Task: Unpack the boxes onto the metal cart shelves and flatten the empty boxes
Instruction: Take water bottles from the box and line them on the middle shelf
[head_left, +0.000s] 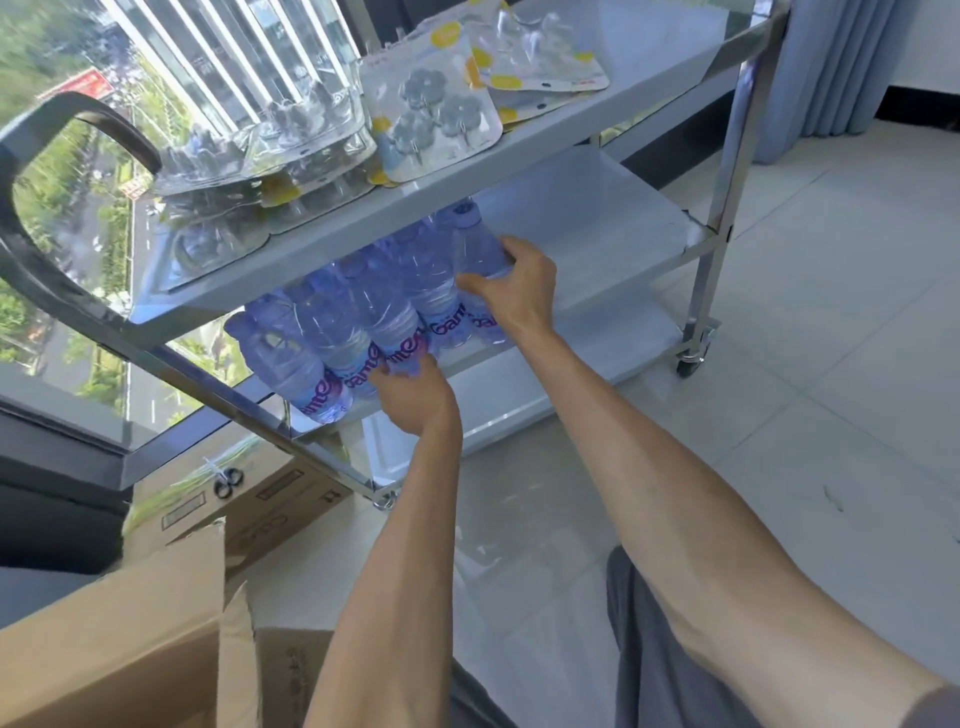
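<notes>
A row of water bottles (363, 312) stands on the middle shelf (613, 228) of a metal cart (727, 171). The right hand (511, 288) grips the end bottle (478, 249); the left hand (413, 397) holds another near the shelf's front edge. Packs of hooks (441, 119) lie on the top shelf. An open cardboard box (114, 639) sits at lower left.

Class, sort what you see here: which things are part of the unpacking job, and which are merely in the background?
Part of the job: water bottles, hook packs, metal cart, open cardboard box, flat box, left hand, right hand.

Background: curtain, window, floor tiles.
</notes>
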